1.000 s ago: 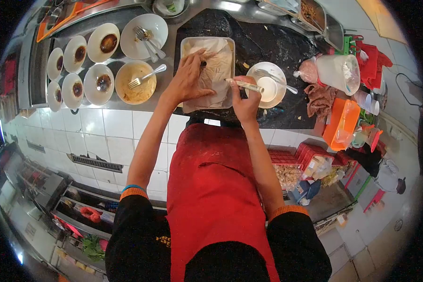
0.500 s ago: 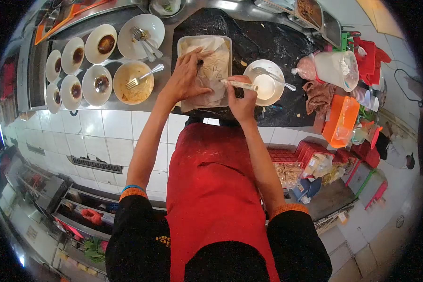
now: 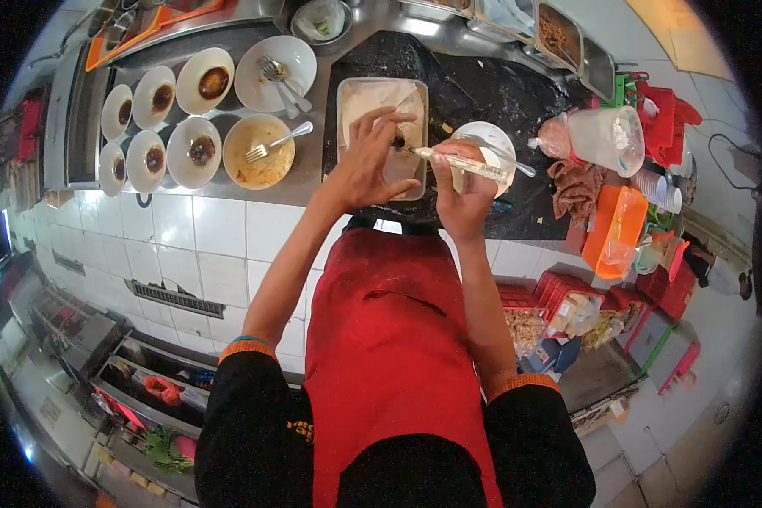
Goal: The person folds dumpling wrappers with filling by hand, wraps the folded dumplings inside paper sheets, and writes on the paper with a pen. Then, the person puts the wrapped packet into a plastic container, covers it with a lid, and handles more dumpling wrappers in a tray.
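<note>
A pale marker (image 3: 467,164) is gripped in my right hand (image 3: 466,201), its tip pointing left over the right side of a rectangular container (image 3: 340,114). My left hand (image 3: 366,165) is above the container with thumb apart and fingers curved, a small black cap (image 3: 400,142) held at its fingers close to the marker tip. Thin pale paper (image 3: 389,95) lies in the container, partly hidden by my left hand. Just behind my right hand is a white bowl (image 3: 485,134) with a utensil in it.
Several white bowls with dark sauce (image 3: 193,152) stand at the left, beside a used bowl with a fork (image 3: 258,173) and a plate with cutlery (image 3: 275,68). At right are a brown cloth (image 3: 576,188), an orange container (image 3: 615,229) and a clear tub (image 3: 605,140).
My left hand has lifted off the paper and moved right, bringing the black cap beside the marker tip. My right hand has raised the marker from the paper. The view has shifted slightly.
</note>
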Action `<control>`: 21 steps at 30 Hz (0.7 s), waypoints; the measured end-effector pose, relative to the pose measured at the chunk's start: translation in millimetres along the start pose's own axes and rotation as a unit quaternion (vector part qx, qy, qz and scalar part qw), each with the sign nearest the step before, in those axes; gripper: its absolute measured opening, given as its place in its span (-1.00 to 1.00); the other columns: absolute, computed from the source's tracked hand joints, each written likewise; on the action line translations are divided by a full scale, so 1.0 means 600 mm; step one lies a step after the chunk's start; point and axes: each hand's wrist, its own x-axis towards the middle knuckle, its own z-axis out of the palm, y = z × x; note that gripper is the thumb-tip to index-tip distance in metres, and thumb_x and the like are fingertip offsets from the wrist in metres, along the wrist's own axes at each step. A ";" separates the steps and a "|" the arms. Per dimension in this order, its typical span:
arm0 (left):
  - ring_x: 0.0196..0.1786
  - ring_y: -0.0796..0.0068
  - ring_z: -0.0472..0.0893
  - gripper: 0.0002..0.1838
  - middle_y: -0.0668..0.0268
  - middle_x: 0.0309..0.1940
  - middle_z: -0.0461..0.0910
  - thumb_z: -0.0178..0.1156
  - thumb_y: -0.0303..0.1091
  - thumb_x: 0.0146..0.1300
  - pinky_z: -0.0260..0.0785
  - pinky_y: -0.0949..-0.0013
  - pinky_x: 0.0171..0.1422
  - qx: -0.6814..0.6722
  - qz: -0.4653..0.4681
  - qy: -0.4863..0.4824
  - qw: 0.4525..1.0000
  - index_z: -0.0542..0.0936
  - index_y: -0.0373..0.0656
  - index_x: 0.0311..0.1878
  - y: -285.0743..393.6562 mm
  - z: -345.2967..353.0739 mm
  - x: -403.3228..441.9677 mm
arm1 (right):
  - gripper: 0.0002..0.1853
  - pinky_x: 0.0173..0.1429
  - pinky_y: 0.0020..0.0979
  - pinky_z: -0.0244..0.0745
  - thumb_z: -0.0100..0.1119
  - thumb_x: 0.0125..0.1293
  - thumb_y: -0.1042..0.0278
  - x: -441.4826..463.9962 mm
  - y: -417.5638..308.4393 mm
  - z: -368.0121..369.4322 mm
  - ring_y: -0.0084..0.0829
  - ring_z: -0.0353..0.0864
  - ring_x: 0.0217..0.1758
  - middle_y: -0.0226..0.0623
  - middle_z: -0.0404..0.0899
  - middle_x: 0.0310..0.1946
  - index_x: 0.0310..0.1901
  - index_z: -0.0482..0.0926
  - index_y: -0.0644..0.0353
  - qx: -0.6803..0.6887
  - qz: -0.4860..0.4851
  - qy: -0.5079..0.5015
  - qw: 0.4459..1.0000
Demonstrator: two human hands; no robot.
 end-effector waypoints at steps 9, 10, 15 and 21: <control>0.44 -0.13 0.29 -0.21 0.07 0.26 0.45 0.65 -0.16 -0.19 0.09 -0.11 0.49 0.004 0.019 0.014 1.000 0.42 -0.23 0.07 0.033 0.004 0.010 | -0.88 0.05 -0.29 0.53 0.35 0.36 0.48 0.017 -0.013 -0.002 -0.26 0.68 -0.10 -0.16 0.66 -0.20 -0.15 0.63 0.30 -0.072 -0.049 -0.016 0.996; 0.42 -0.11 0.30 -0.22 0.09 0.25 0.45 0.65 -0.17 -0.19 0.10 -0.10 0.48 0.014 0.021 0.020 0.999 0.42 -0.22 0.06 0.038 0.005 0.011 | -0.88 0.05 -0.29 0.53 0.35 0.36 0.48 0.019 -0.015 -0.005 -0.26 0.68 -0.10 -0.16 0.66 -0.20 -0.15 0.63 0.30 -0.074 -0.051 -0.013 0.996; 0.34 -0.05 0.35 -0.25 0.16 0.18 0.47 0.61 -0.16 -0.14 0.16 -0.05 0.43 0.000 0.024 -0.010 1.000 0.46 -0.19 0.11 0.064 0.020 0.021 | -0.94 0.00 -0.28 0.56 0.34 0.35 0.49 0.023 -0.028 -0.038 -0.23 0.71 -0.17 -0.16 0.70 -0.24 -0.22 0.66 0.27 -0.070 -0.044 -0.034 0.996; 0.26 -0.06 0.39 -0.23 0.10 0.14 0.47 0.58 -0.30 -0.09 0.21 -0.02 0.37 -0.116 0.065 -0.041 0.990 0.49 -0.17 0.25 0.097 0.082 0.041 | -0.87 0.05 -0.14 0.56 0.40 0.28 0.34 0.029 -0.024 -0.116 -0.05 0.69 -0.08 -0.16 0.73 -0.24 -0.24 0.69 0.20 -0.080 -0.048 -0.087 0.992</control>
